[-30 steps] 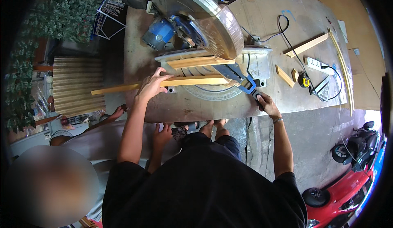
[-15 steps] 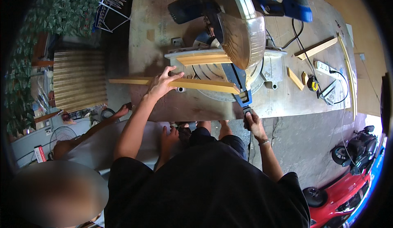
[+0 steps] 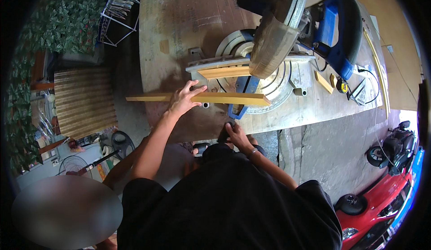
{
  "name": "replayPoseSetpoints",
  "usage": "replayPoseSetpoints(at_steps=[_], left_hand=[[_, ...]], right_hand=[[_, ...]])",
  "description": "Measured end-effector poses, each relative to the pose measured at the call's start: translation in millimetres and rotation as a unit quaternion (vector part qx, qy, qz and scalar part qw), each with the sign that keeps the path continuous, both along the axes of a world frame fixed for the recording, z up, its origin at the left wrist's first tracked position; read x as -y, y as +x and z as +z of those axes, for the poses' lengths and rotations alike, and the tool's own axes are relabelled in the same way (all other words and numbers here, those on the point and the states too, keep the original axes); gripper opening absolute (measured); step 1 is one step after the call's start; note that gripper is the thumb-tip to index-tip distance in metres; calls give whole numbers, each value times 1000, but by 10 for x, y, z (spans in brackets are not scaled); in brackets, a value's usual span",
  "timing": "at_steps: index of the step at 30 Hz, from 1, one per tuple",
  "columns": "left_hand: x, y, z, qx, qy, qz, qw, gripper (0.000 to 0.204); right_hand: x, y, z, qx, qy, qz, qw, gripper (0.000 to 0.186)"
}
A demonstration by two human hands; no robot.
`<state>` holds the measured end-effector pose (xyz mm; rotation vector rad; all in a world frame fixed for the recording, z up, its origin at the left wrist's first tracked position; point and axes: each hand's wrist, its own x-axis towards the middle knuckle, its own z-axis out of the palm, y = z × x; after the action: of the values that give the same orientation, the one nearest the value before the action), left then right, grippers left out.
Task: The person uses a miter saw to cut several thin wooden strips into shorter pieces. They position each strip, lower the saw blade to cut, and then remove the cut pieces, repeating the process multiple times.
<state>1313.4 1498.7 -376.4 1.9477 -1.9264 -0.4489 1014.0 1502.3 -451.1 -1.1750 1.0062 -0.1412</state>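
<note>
A mitre saw (image 3: 273,48) with a clear blade guard and a blue-and-black handle (image 3: 337,39) stands on the plywood bench. My right hand (image 3: 239,137) is closed around the black knob (image 3: 222,134) at the front end of the saw's blue mitre arm (image 3: 237,110). In my left hand (image 3: 183,99) is a long, thin wooden strip (image 3: 233,98), pinched between thumb and fingers and lying across the front of the saw's round base. The strip's right end is cut at an angle. A shorter piece of wood (image 3: 224,73) rests along the metal fence (image 3: 197,66).
Wood offcuts (image 3: 323,82), a yellow tape measure (image 3: 342,87), a square (image 3: 358,92) and a cord lie on the bench (image 3: 179,21) at right. Long strips (image 3: 381,79) run along its right edge. Another person (image 3: 67,212) is close at my left. A red car (image 3: 377,200) stands at lower right.
My right hand has swung the knob and mitre arm to the left, and the saw head has turned to the right. My left hand still holds the strip.
</note>
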Motion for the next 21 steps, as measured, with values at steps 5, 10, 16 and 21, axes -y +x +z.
replayPoseSetpoints(at_steps=[5, 10, 16, 21], left_hand=[[-2, -5, -22, -2, 6, 6, 1000, 79], [-32, -5, -34, 4, 3, 5, 1000, 79], [-39, -14, -14, -6, -6, 12, 1000, 74], [-15, -24, 76, -1, 33, 47, 998, 65]], right_hand=[[-147, 685, 82, 24, 103, -110, 988, 49], [-178, 1016, 61, 41, 148, -165, 974, 38], [-249, 979, 88, 150, 117, -190, 963, 40], [-286, 963, -254, 103, -2, -124, 987, 42]])
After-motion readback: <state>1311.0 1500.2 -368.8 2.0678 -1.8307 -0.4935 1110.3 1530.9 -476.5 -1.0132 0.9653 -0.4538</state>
